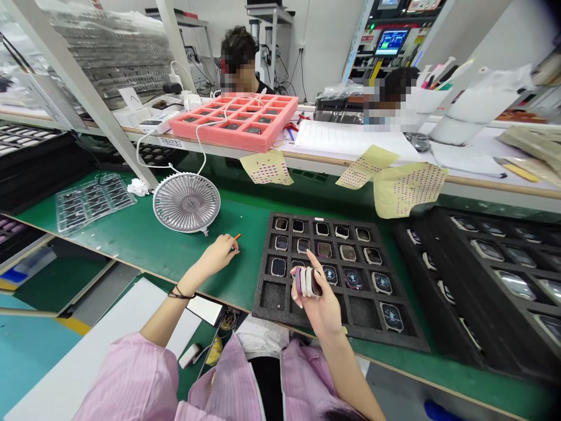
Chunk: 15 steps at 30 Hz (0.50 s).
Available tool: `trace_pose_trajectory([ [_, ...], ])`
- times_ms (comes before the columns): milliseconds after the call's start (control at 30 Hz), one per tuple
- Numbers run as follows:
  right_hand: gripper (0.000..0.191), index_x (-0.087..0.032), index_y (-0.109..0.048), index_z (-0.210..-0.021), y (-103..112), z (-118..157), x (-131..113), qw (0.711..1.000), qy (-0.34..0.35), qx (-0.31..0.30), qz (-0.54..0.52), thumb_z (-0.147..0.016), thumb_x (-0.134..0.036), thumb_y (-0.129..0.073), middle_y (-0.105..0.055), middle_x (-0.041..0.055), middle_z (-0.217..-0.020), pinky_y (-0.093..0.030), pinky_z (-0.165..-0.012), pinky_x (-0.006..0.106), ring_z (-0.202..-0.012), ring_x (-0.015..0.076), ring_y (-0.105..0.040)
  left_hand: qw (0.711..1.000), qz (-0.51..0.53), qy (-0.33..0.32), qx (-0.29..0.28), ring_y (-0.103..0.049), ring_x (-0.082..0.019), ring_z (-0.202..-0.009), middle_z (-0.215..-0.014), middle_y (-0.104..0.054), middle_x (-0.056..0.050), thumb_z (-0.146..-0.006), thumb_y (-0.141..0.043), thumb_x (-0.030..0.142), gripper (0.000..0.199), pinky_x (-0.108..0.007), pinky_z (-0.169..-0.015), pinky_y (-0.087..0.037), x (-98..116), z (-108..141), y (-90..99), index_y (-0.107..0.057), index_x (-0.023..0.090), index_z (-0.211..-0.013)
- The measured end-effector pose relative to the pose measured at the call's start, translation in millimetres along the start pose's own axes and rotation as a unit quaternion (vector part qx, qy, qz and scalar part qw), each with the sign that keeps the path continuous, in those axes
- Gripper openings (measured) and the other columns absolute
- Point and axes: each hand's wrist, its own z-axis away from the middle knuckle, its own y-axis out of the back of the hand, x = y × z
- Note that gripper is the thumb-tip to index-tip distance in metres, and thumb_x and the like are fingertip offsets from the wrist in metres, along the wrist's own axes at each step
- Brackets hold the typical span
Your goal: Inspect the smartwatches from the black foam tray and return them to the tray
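Observation:
My left hand (220,255) rests on the green bench mat (144,245) with its fingers closed on a small orange stick (237,237). My right hand (319,307) hangs over a black foam tray (268,257), gripping several looped watch straps (308,282) with the forefinger raised. The tray's square cells hold several smartwatch bodies, such as a dark-faced watch (382,283) near its right side. Some cells at the near edge hold nothing. My right hand hides the cells beneath it.
A round white desk fan (186,202) lies on the mat, with a clear blister tray (94,202) to its left. Another black tray (495,275) stands at the right. Yellow dotted sheets (407,188) hang from the shelf, which bears a pink foam tray (232,120). A co-worker (239,67) sits beyond.

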Motion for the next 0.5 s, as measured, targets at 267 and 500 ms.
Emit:
trace_pose_trajectory([
  [267,0.055,-0.025,-0.043,-0.141,-11,1,-2,0.994,-0.097,-0.028,-0.042,-0.088,-0.036,-0.049,-0.063,0.0013,-0.076,-0.03,-0.04,0.023,-0.047,0.0133,-0.05,0.948,0.197,-0.249,0.03,-0.069,-0.019,-0.086,-0.092,-0.074,-0.008,-0.092,-0.055,0.027,0.018,-0.029,-0.082,-0.053,108,29,15.8,-0.072,0.021,-0.094],
  [500,0.055,-0.027,-0.044,-0.141,-12,7,-5,0.993,-0.103,-0.036,-0.038,-0.087,-0.036,-0.051,-0.056,-0.0025,-0.071,-0.033,-0.038,0.023,-0.048,0.0132,-0.052,0.924,0.226,-0.308,-0.011,-0.07,-0.021,-0.094,-0.1,-0.075,-0.011,-0.092,-0.054,0.023,0.021,-0.035,-0.091,-0.055,118,28,17.9,-0.075,0.022,-0.094],
])
